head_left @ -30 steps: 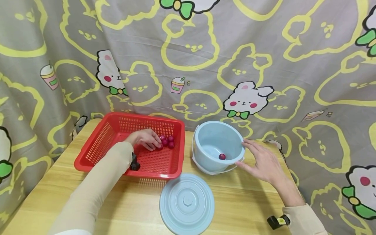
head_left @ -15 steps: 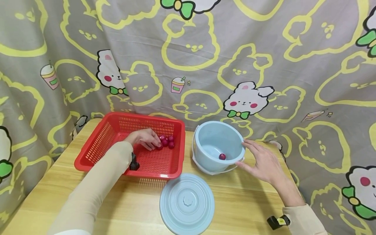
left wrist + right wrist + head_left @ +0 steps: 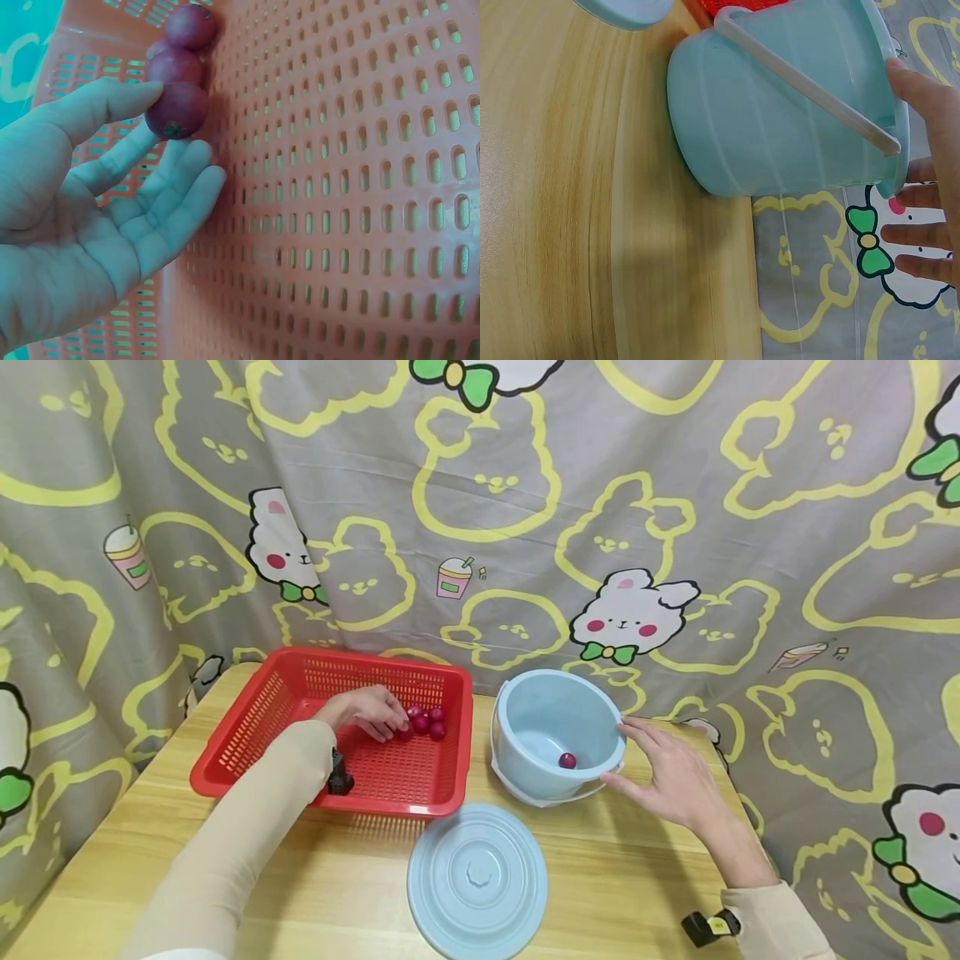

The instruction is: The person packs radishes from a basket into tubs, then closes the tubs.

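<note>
My left hand [image 3: 372, 714] reaches into the red plastic basket [image 3: 442, 810]. In the left wrist view its thumb and index finger pinch a dark red, plum-like round fruit [image 3: 177, 112], with the other fingers loosely bent. Several more such fruits [image 3: 437, 729] lie together beside it, near the basket's right wall. At the light blue bucket [image 3: 540, 785], my right hand [image 3: 675, 772] touches the right side of the rim, its fingers and thumb spread. One dark red fruit [image 3: 567, 761] lies inside on the bucket's bottom.
A round light blue lid [image 3: 477, 877] lies flat on the wooden table [image 3: 337, 885], in front of basket and bucket. The bucket's white handle [image 3: 810, 86] hangs down along its side. Behind the table hangs a grey patterned curtain [image 3: 517, 585].
My left hand has drawn back very slightly to the left, the fruit at its fingertips shifting a little with it. The right hand and the bucket have stayed put.
</note>
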Demonstrator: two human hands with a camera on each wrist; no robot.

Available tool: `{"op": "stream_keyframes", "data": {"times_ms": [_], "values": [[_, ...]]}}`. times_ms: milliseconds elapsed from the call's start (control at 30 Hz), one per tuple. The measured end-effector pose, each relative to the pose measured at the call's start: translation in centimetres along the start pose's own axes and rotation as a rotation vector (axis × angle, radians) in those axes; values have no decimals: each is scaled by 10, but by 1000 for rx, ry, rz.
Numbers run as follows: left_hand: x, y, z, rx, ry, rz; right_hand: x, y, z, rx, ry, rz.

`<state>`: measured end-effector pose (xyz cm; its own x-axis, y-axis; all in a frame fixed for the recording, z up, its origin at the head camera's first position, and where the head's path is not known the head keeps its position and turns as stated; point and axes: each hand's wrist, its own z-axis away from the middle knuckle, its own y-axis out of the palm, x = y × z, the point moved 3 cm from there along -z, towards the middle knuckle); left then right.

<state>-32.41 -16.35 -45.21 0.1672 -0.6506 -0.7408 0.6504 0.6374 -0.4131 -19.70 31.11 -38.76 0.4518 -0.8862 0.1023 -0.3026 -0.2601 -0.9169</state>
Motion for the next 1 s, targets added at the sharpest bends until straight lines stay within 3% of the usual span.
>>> {"op": "stream_keyframes", "data": {"times_ms": [367,1000], "values": [[-10,-13,8,-47,82,74,1,0,1,14,7,-2],[-46,-11,17,-137,184,179,-1,1,0,13,3,-9]]}}
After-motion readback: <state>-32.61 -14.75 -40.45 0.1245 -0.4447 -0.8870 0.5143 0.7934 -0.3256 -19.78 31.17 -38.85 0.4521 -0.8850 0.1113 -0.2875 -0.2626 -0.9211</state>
